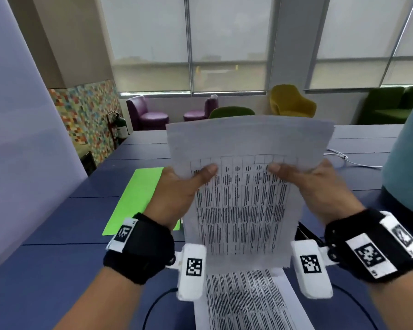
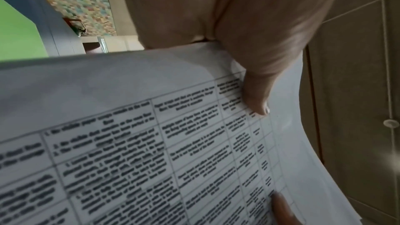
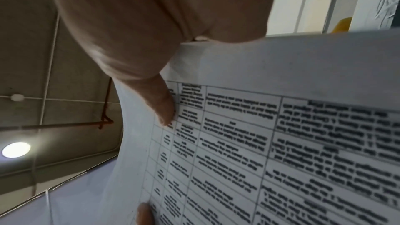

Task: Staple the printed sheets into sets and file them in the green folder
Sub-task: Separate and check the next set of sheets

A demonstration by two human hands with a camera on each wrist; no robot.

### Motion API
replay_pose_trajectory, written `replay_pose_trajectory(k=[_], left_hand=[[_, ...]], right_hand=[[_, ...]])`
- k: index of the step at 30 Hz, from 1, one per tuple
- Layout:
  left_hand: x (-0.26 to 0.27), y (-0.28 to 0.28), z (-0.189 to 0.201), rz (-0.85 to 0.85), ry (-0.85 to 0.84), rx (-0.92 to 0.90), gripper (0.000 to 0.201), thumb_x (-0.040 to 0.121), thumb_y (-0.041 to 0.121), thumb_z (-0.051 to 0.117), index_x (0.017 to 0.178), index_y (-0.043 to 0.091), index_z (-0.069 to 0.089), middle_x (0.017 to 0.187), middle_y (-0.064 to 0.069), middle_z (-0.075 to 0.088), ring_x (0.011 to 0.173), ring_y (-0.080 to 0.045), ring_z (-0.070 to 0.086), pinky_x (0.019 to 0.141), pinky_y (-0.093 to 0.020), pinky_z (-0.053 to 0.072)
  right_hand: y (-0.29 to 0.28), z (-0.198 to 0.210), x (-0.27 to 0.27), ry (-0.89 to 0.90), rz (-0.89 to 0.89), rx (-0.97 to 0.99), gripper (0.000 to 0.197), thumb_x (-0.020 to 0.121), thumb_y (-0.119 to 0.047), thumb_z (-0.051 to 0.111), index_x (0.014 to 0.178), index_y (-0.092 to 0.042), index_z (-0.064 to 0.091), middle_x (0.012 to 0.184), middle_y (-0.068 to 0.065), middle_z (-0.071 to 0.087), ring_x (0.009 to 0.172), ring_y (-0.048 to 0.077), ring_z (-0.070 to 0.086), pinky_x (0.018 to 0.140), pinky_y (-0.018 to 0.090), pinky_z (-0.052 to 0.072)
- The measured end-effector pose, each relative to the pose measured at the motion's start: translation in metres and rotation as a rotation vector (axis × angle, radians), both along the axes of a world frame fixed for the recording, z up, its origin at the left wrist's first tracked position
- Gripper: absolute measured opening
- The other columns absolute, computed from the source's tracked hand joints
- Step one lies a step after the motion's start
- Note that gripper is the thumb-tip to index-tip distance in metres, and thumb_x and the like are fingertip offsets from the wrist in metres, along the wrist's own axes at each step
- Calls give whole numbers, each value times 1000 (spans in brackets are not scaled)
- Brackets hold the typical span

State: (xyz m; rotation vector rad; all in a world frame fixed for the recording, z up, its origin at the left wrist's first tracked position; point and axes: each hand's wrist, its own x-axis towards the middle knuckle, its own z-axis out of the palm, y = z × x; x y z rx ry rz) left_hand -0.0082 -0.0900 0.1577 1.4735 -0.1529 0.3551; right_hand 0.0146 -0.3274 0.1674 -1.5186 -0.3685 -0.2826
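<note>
I hold a set of printed sheets upright above the blue table, a table of text facing me. My left hand grips their left edge, thumb on the front. My right hand grips the right edge the same way. In the left wrist view the thumb presses the sheets; in the right wrist view the other thumb lies on the sheets. The green folder lies flat on the table, left of my left hand. More printed sheets lie on the table below the held ones. No stapler shows.
A white panel leans at the left. A person in teal stands at the right edge. A white cable lies on the table's far right, a black cable near me. Armchairs stand by the windows.
</note>
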Motion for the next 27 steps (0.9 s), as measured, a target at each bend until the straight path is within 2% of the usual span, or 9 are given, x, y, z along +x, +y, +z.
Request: replay_pose_trajectory(k=[4,8,10,12,15,19,21,24,27], left_hand=[[2,-1,-16,5,71,76,11,84,16,73,94,20,76,100,3,77,95,-8,71,89,-28,51],[3,3,-19,5,101,64,11,79,21,75,90,20,77,96,3,78,91,-8,72,87,-29,52],[3,6,-9,20,58,-1,19,71,28,79,87,17,77,95,-1,78,89,-13,73,86,-35,53],[3,10,6,23,-19,-82,36,73,35,82,97,10,75,101,-8,76,93,-20,71,86,-37,54],[3,10,26,51,-85,-156,43,80,49,65,92,9,74,91,-8,71,81,-18,64,72,-30,51],[5,2,32,166,-158,-119,28,90,18,52,68,11,68,70,-3,64,65,-11,56,55,-20,45],[8,2,28,190,-158,-98,25,86,10,47,68,13,65,71,-2,64,65,-12,55,53,-20,44],[12,4,22,188,-151,-132,28,89,-3,41,78,12,61,73,-2,69,68,-13,59,57,-21,46],[12,6,21,158,-178,-114,25,94,1,45,81,14,62,76,2,67,68,-10,57,60,-19,46]], right_hand=[[-1,-24,1,92,46,-111,23,79,-14,75,101,-16,74,99,-7,79,97,6,73,89,21,55],[-3,-41,3,179,114,-182,19,86,-6,71,100,-17,74,96,-10,79,92,2,73,70,6,51],[-4,-41,6,176,119,-184,20,85,-5,72,101,-16,75,97,-8,79,92,3,73,70,6,51],[-2,-38,8,167,125,-178,22,83,-4,73,102,-14,75,99,-5,79,94,6,73,72,8,52],[2,-36,10,156,128,-152,23,80,-4,74,102,-13,76,100,-1,79,96,10,73,80,15,55],[5,-34,8,164,139,-102,22,81,-5,74,101,-12,75,99,0,79,96,12,73,76,14,55],[5,-34,7,175,159,-90,22,79,-15,79,100,-12,77,102,2,79,99,16,73,81,18,56],[1,-37,10,192,178,-82,46,62,-41,91,97,-13,79,104,7,78,102,21,73,95,36,52],[-1,-34,11,187,182,-76,32,71,-29,84,97,-11,78,102,6,78,101,19,73,98,34,52]])
